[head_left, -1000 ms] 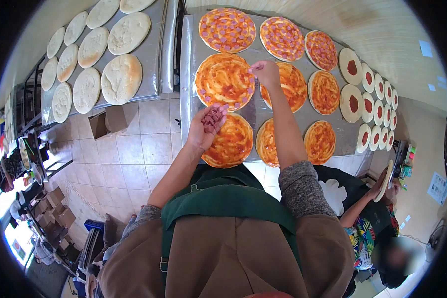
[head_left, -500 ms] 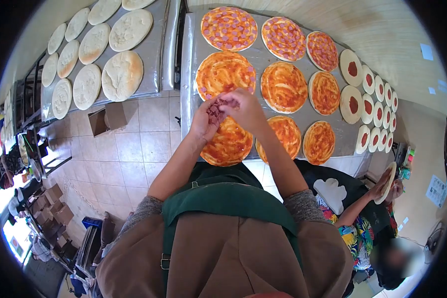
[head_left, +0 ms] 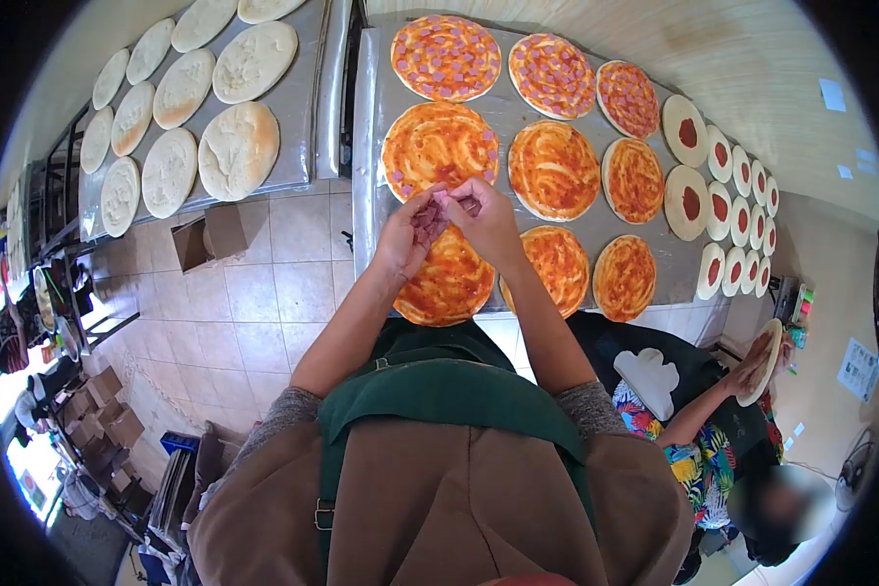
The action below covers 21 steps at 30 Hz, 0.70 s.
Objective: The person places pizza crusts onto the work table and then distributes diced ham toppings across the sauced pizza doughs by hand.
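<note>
Diced pink meat, like ham or sausage, lies cupped in my left hand, whose fingers curl round it. My right hand meets it at the fingertips, with thumb and fingers pinched on some of the meat. Both hands hover over the gap between two sauced pizza bases. The farther base has a few meat cubes along its right and lower-left edges. Part of the nearer base is hidden beneath my hands and wrists.
Meat-topped pizzas line the back of the metal table; sauced bases sit beside my hands. Smaller discs with red centres stand farther right. Plain baked bases cover another table at left. A co-worker's hand holds a base.
My right hand has turned slightly, bringing its pinched fingertips and thumb together at the edge of my left hand. My left hand stays cupped round the meat. The view has shifted slightly.
</note>
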{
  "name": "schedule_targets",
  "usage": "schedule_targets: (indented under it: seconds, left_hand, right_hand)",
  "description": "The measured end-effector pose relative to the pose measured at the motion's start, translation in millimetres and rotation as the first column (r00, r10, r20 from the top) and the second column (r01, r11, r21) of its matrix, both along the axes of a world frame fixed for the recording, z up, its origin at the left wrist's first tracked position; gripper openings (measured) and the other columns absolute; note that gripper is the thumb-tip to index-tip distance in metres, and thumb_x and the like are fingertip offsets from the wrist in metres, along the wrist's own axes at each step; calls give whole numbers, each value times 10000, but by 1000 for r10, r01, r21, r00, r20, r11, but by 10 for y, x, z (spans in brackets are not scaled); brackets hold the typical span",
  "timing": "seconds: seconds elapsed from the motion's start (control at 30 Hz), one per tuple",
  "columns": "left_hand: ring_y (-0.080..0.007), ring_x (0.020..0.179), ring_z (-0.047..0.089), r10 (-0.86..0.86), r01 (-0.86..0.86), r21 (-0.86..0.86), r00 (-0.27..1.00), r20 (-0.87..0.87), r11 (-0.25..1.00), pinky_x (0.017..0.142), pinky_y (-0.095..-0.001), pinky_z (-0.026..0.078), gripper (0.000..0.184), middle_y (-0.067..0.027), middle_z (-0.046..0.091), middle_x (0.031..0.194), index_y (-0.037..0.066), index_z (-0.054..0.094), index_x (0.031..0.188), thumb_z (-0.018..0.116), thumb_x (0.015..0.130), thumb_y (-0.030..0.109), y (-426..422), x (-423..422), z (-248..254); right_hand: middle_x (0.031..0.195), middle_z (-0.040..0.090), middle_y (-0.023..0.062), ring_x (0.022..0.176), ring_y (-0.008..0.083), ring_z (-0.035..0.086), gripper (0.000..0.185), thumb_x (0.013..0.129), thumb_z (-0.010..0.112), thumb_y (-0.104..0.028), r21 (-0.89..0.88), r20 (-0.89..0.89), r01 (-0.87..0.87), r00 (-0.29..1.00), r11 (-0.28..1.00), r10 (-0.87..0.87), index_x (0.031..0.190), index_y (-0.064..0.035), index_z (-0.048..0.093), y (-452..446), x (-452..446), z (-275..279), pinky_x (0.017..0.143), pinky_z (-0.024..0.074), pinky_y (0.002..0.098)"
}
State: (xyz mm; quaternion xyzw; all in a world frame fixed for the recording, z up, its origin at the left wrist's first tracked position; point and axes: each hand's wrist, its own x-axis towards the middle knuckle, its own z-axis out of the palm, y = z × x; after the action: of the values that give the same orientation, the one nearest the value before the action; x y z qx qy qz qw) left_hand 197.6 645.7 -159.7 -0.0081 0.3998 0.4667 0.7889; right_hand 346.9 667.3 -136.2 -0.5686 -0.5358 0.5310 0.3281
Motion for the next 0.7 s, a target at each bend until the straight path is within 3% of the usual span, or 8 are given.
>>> schedule_targets:
  seconds: [0.13,0.33,0.53,0.63,0.7]
  left_hand:
    - [-124,961,614,-12,13,47,1000,-10,999,893,-248,491,291,-62,637,1075,11,575,1185,493,975,193,13,15,86]
    - [-119,940,625,20,-20,9,999,43,1000,873,-233,524,240,-69,633,1063,-4,574,1149,513,969,143,-9,4,-47]
    - [-129,951,631,42,-39,-43,997,68,998,884,-238,525,216,-63,640,1039,1,588,1113,526,966,147,35,-35,-31]
    - [-134,940,641,48,-46,-54,998,46,997,856,-232,537,212,-67,648,1011,1,596,1095,524,967,155,53,-85,-6]
    - [-136,935,646,55,-52,-55,998,40,997,843,-230,543,211,-70,652,1002,2,599,1087,527,967,159,50,-129,4]
  right_hand:
    - [890,670,81,801,131,645,162,831,673,-85,11,-93,65,994,998,-64,953,8,622,1,-57,-10,718,516,259]
    - [996,660,71,900,104,625,317,881,640,-66,-197,-354,-144,933,970,66,1185,5,583,104,101,-19,784,507,222]
    - [1004,668,73,883,126,644,276,885,638,-71,-450,-589,-122,785,885,-192,1151,-1,616,166,199,42,770,521,225]
    - [971,675,77,860,140,657,246,886,637,-72,-391,-466,-90,877,916,-113,1118,11,627,346,341,-80,772,535,233]
    - [937,681,102,816,155,666,208,872,644,-58,-334,-295,9,949,943,-114,1060,31,641,619,476,-200,725,548,246]
